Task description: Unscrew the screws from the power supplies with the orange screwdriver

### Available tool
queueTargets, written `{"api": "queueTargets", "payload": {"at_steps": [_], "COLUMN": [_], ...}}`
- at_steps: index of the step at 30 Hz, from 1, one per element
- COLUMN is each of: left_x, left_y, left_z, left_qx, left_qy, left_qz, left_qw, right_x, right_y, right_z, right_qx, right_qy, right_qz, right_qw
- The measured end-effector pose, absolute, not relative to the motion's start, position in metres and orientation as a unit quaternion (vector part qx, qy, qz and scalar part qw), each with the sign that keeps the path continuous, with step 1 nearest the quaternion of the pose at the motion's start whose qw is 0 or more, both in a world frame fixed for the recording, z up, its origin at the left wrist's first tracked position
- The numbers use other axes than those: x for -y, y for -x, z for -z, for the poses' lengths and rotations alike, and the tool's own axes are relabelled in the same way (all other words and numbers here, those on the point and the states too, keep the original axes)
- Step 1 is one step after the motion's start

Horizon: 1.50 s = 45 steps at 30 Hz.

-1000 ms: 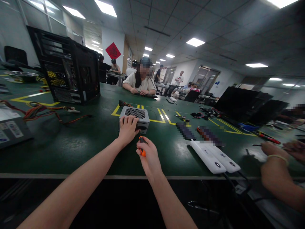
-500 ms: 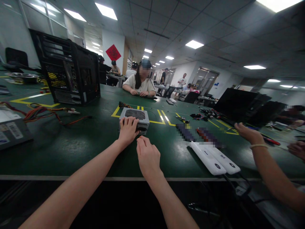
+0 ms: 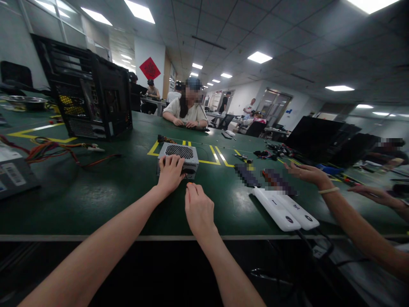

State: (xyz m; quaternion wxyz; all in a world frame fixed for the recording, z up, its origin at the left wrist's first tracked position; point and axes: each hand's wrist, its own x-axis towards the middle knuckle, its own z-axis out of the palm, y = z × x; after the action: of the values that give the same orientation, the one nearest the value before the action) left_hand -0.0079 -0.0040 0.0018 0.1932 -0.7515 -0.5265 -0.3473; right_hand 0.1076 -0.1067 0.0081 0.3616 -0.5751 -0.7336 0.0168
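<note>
A grey computer power supply unit (image 3: 191, 154) with a honeycomb vent on top sits on the green table in front of me. My left hand (image 3: 171, 171) grips its near left side, the fingers bent over the edge of the vent. Close to the unit's near side, my right hand (image 3: 199, 207) is closed in a pinch. A small orange tip (image 3: 190, 183) pokes out at its fingertips; the rest of that thing is hidden in the hand. A bundle of cables (image 3: 164, 139) lies behind the unit.
A black computer case (image 3: 86, 91) stands at the left, near another power supply (image 3: 15, 170) with loose coloured wires (image 3: 53, 151). White power banks (image 3: 277, 209) lie at the right, beside a co-worker's outstretched hands (image 3: 306, 174). Across the table sits another person (image 3: 188, 106).
The co-worker's hand at the right has reached further left over the table, and their other hand shows more. My own hands stay almost in place at the power supply unit.
</note>
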Motion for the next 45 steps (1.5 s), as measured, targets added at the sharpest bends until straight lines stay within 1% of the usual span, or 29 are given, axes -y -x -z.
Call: {"api": "queueTargets", "payload": {"at_steps": [3, 7, 15, 22, 24, 26, 30, 33, 35, 37, 41, 45], "left_x": [0.004, 0.003, 0.003, 0.002, 0.002, 0.002, 0.002, 0.003, 0.003, 0.003, 0.003, 0.003], "left_y": [0.008, 0.009, 0.008, 0.008, 0.008, 0.008, 0.008, 0.008, 0.008, 0.008, 0.007, 0.007], "left_z": [-0.001, -0.001, -0.001, -0.002, -0.002, -0.001, -0.001, -0.001, -0.001, -0.001, -0.001, 0.000], "left_qx": [0.527, 0.528, 0.525, 0.529, 0.528, 0.527, 0.526, 0.531, 0.533, 0.532, 0.533, 0.528], "left_qy": [0.751, 0.752, 0.753, 0.756, 0.755, 0.754, 0.754, 0.753, 0.752, 0.752, 0.749, 0.752], "left_qz": [0.349, 0.343, 0.349, 0.335, 0.338, 0.341, 0.339, 0.333, 0.330, 0.329, 0.331, 0.335], "left_qw": [0.187, 0.195, 0.188, 0.191, 0.191, 0.192, 0.198, 0.202, 0.205, 0.208, 0.210, 0.208], "right_x": [0.107, 0.112, 0.121, 0.110, 0.109, 0.112, 0.118, 0.117, 0.114, 0.111, 0.108, 0.112], "right_y": [-0.105, -0.101, -0.093, -0.095, -0.098, -0.098, -0.099, -0.100, -0.101, -0.102, -0.107, -0.110], "right_z": [-0.012, -0.021, -0.020, -0.020, -0.020, -0.019, -0.013, -0.007, -0.006, -0.007, -0.014, -0.014], "right_qx": [0.731, 0.750, 0.765, 0.741, 0.751, 0.777, 0.819, 0.815, 0.799, 0.781, 0.751, 0.779], "right_qy": [0.595, 0.581, 0.519, 0.536, 0.545, 0.544, 0.500, 0.492, 0.499, 0.517, 0.565, 0.542], "right_qz": [0.002, -0.025, -0.060, -0.087, -0.050, 0.015, 0.130, 0.208, 0.242, 0.245, 0.206, 0.178], "right_qw": [0.334, 0.316, 0.376, 0.394, 0.368, 0.318, 0.248, 0.224, 0.232, 0.252, 0.272, 0.261]}}
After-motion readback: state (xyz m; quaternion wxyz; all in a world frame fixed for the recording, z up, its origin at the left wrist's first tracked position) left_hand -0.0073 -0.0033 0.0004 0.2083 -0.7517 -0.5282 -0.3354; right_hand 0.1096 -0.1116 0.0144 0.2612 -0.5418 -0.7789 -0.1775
